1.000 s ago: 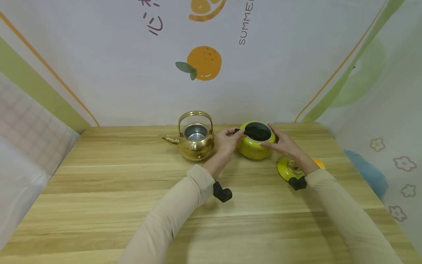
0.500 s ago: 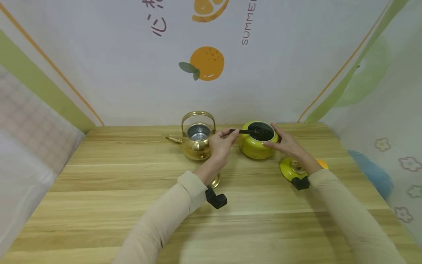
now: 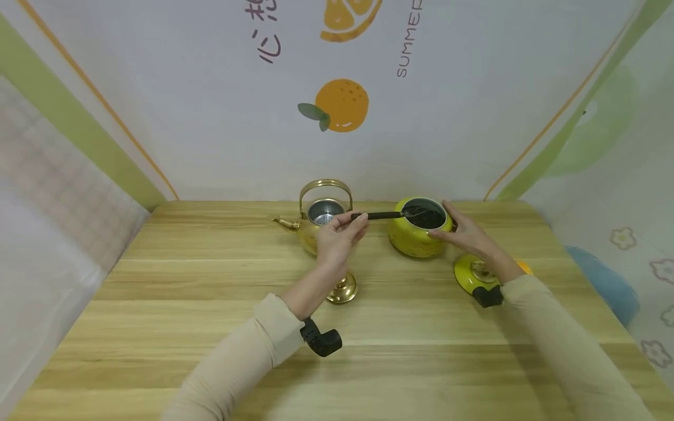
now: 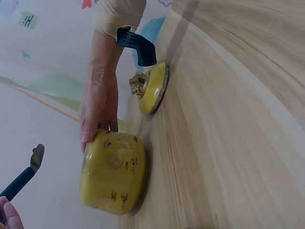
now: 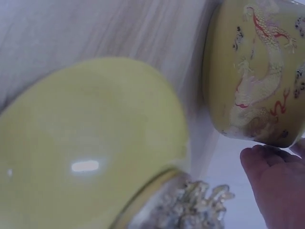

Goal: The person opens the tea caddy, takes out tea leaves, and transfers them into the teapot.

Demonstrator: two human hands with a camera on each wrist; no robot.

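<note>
My left hand [image 3: 337,237] pinches the dark handle [image 3: 381,216] of a small spoon between thumb and fingers. Its metal bowl [image 4: 37,156] shows in the left wrist view and, in the head view, appears over the mouth of a yellow jar [image 3: 416,242]. Dark, leaf-like contents [image 3: 429,217] lie in the jar. Fingers and thumb of my right hand [image 3: 468,234] grip the jar's right side; a dragon decorates its wall in the right wrist view. Behind my left hand stands an uncovered gold teapot [image 3: 308,238] with a perforated metal strainer [image 3: 322,217] inside, partly hidden.
The yellow jar lid [image 3: 466,275] with an ornate gold knob [image 4: 138,84] lies on the wooden table [image 3: 411,362] under my right forearm. A round gold lid [image 3: 343,289] rests below my left hand. A printed cloth wall [image 3: 231,146] rises behind the table's far edge.
My left hand has moved left, drawing the spoon back from inside the jar and in front of the teapot. The gold lid has come into view. My right hand keeps its grip on the jar.
</note>
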